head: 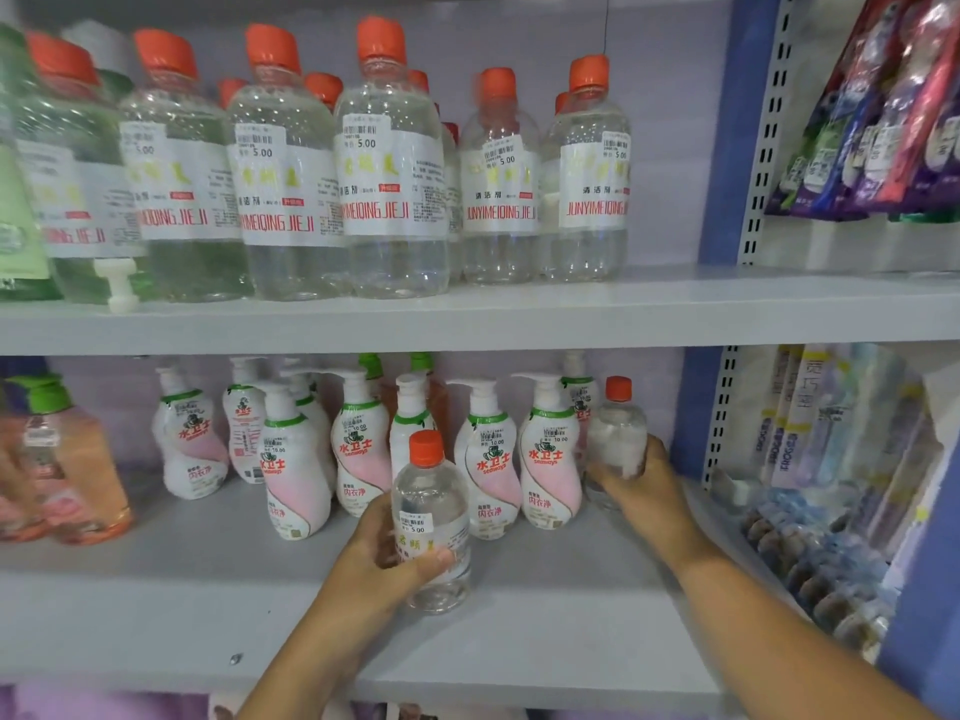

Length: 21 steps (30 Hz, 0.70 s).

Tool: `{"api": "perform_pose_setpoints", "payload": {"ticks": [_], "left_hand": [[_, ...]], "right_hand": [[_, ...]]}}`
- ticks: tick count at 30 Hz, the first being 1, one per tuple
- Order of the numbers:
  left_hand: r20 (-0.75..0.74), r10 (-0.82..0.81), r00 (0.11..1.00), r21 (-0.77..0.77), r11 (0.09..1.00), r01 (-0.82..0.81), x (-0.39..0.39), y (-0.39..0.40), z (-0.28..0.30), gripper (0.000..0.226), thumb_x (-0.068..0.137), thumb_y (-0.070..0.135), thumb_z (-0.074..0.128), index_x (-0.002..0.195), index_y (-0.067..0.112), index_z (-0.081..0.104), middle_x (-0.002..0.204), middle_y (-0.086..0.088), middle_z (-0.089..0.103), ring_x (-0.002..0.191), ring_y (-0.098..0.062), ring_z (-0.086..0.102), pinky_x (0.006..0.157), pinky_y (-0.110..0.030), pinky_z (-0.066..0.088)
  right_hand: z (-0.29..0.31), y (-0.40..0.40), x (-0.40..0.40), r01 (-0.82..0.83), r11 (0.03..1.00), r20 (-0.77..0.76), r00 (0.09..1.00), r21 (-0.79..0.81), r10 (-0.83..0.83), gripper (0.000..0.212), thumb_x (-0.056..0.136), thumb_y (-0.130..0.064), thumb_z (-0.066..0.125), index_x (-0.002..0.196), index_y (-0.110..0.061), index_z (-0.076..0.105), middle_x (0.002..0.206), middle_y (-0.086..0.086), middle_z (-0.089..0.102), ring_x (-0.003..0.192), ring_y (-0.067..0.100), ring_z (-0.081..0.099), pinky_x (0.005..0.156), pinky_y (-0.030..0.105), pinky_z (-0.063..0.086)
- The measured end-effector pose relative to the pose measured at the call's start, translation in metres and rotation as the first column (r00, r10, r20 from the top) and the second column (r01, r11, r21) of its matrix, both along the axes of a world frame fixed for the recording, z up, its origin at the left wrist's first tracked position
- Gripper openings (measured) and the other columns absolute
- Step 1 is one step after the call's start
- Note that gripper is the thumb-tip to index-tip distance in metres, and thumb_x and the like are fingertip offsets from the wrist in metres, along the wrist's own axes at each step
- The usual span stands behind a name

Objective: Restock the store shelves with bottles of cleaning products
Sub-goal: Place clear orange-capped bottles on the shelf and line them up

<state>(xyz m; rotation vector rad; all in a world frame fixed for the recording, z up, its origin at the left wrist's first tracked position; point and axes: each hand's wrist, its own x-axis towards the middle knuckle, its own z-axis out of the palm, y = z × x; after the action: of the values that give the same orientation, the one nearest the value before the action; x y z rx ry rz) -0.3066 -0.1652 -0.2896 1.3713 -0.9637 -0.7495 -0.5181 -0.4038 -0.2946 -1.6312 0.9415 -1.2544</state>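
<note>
Grey metal store shelving fills the view, with a lilac back panel and a blue upright (727,148) on the right. On the upper shelf (675,298) stands a row of clear bottles with orange caps (392,163), each with a white label in red lettering and a 5.00 price sticker; more of the same stand behind them. A green bottle (15,200) sits at the far left edge of that shelf.

On the lower shelf (156,589), white and pink pump bottles (358,444) are grouped toward the back. Peach-coloured bottles with green tops (78,459) stand at the left, blurred.

The left hand (387,553) grips a small clear orange-capped bottle (431,511) near the front middle of the lower shelf, with the thumb across its label and the fingers wrapped behind. The bottle is upright with its base at shelf level.

The right hand (641,485) reaches farther back and to the right, its fingers curled around a second clear orange-capped bottle (618,433), which stands just beside the rightmost pump bottle.

Beyond the blue upright, hanging packets (883,122) show at upper right and wrapped goods (810,459) at lower right
</note>
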Motion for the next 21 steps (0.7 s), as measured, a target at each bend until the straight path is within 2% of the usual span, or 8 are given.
{"api": "perform_pose_setpoints", "payload": {"ticks": [2,4,6,9,12,15,18,21], "left_hand": [[0.012,0.010,1.000,0.003,1.000,-0.010,-0.001,0.000,0.001,0.061,0.078,0.005,0.083,0.124,0.035,0.056,0.112,0.010,0.076,0.102,-0.010,0.073,0.078,-0.023,0.058],[0.012,0.025,1.000,0.007,1.000,-0.025,-0.001,-0.001,0.001,0.059,0.081,0.005,0.080,0.126,0.035,0.056,0.115,0.008,0.075,0.105,-0.011,0.072,0.084,-0.027,0.057],[0.018,0.038,0.999,0.010,0.999,-0.038,-0.004,0.001,0.002,0.059,0.081,0.006,0.080,0.128,0.035,0.056,0.117,0.006,0.075,0.107,-0.013,0.072,0.088,-0.032,0.057],[0.037,0.055,0.998,0.020,0.998,-0.056,-0.009,0.010,0.005,0.056,0.082,0.009,0.080,0.125,0.035,0.057,0.117,0.002,0.075,0.106,-0.015,0.072,0.087,-0.034,0.058],[0.086,0.051,0.995,0.023,0.998,-0.053,-0.013,0.021,0.012,0.055,0.080,0.011,0.083,0.122,0.037,0.057,0.120,0.001,0.073,0.103,-0.014,0.073,0.079,-0.026,0.058],[0.164,0.031,0.986,0.027,0.999,-0.036,-0.019,0.041,0.020,0.057,0.078,0.014,0.086,0.123,0.034,0.057,0.118,0.003,0.072,0.095,-0.007,0.073,0.072,-0.019,0.057],[0.207,0.014,0.978,0.013,1.000,-0.017,-0.022,0.063,0.029,0.055,0.074,0.018,0.089,0.118,0.036,0.059,0.114,0.005,0.073,0.091,-0.003,0.073,0.073,-0.018,0.057],[0.215,-0.036,0.976,-0.044,0.998,0.047,-0.026,0.086,0.045,0.075,0.061,0.041,0.094,0.126,0.034,0.058,0.116,0.009,0.073,0.102,-0.006,0.071,0.089,-0.031,0.058]], "right_hand": [[-0.001,-0.001,-0.002,-0.019,0.999,0.004,1.000,-0.026,0.019,0.031,0.079,-0.009,0.083,0.097,-0.028,0.065,0.083,-0.018,0.076,0.076,-0.003,0.071,0.067,0.017,0.055],[-0.004,-0.001,-0.003,-0.035,0.998,-0.021,0.999,-0.052,0.034,0.031,0.079,-0.014,0.086,0.102,-0.025,0.067,0.089,-0.010,0.077,0.081,0.004,0.073,0.068,0.018,0.057],[-0.002,0.009,-0.007,-0.008,0.999,-0.031,0.999,-0.035,0.007,0.036,0.075,-0.019,0.088,0.102,-0.025,0.065,0.092,-0.006,0.075,0.081,0.010,0.072,0.062,0.016,0.056],[-0.003,0.030,-0.017,0.043,0.999,-0.050,0.998,-0.007,-0.044,0.038,0.069,-0.020,0.091,0.099,-0.023,0.069,0.090,-0.005,0.077,0.081,0.011,0.074,0.067,0.027,0.060],[0.006,0.075,-0.032,0.061,0.998,-0.011,0.998,0.032,-0.061,0.027,0.073,-0.010,0.089,0.090,-0.020,0.070,0.086,0.006,0.077,0.070,0.012,0.074,0.060,0.030,0.061],[0.018,0.126,-0.043,0.064,0.998,0.026,0.998,0.005,-0.064,0.028,0.076,-0.013,0.088,0.092,-0.019,0.066,0.083,-0.002,0.072,0.062,-0.003,0.068,0.048,0.012,0.049],[0.028,0.171,-0.046,0.107,0.992,0.005,0.994,-0.072,-0.107,0.040,0.071,-0.034,0.089,0.101,-0.023,0.065,0.093,-0.004,0.072,0.083,0.008,0.070,0.063,0.019,0.049],[0.038,0.213,-0.045,0.118,0.985,0.030,0.993,-0.128,-0.115,0.040,0.072,-0.040,0.087,0.101,-0.029,0.062,0.097,-0.007,0.070,0.087,0.007,0.068,0.068,0.019,0.047]]}}
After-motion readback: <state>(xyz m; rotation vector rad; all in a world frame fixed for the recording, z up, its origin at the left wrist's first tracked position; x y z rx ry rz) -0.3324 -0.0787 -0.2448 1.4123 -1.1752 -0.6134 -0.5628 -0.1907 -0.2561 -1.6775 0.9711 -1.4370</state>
